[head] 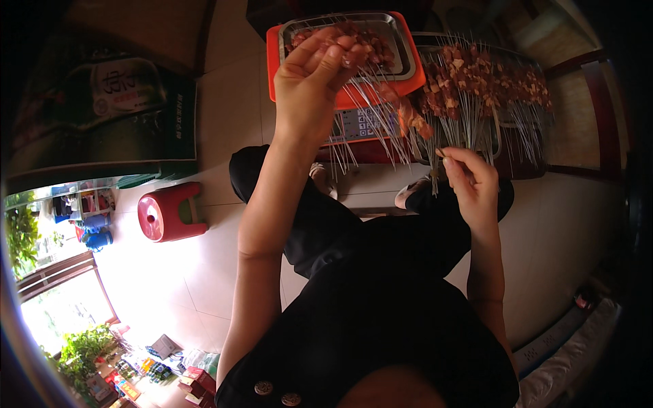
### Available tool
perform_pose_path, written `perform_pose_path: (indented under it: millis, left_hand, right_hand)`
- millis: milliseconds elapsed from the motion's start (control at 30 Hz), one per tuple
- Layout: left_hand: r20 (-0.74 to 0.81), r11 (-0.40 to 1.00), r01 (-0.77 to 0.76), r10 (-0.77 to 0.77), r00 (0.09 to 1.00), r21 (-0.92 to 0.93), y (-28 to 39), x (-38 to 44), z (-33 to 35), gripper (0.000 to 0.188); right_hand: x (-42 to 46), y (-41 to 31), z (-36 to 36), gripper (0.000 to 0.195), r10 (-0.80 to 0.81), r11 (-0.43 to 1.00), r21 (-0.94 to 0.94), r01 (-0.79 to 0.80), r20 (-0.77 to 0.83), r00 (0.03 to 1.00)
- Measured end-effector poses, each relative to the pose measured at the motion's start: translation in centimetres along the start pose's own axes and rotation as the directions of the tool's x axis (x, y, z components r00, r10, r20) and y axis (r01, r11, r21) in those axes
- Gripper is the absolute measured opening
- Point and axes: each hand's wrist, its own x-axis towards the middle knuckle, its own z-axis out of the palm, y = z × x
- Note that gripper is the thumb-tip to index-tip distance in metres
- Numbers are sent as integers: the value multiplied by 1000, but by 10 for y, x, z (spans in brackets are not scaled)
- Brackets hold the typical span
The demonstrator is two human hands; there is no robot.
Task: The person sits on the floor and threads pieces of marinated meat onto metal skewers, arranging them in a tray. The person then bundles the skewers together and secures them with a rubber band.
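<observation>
My left hand is raised over a metal tray, its fingertips closed around pieces of raw meat. Lower right, my right hand pinches the end of a thin skewer between thumb and forefinger. More raw meat is threaded along that skewer, which slants up toward my left hand; its far tip is hidden. Loaded meat skewers lie in the tray, their bare metal ends sticking out over its near edge. Beneath the tray is an orange scale with a keypad.
A second tray to the right carries many loaded skewers in rows. A red plastic stool lies sideways in view at left, on the tiled floor. Boxes and green plants are at lower left.
</observation>
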Motion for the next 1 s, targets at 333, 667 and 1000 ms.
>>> perform_pose_path:
  millis: [333,667,1000]
  left_hand:
    - [46,998,17,-20,999,66,7,-5,3,37]
    - [-46,998,-61,59,997,-33,-3,-15,9,40]
    - [-5,983,-74,74,997,-170,-6,-20,1,46]
  right_hand:
    - [-6,-7,-4,14,52,998,38,-54,50,997]
    - [-14,-9,14,13,96,983,155,-97,14,995]
    - [-14,2,22,16,119,950,279,-140,91,989]
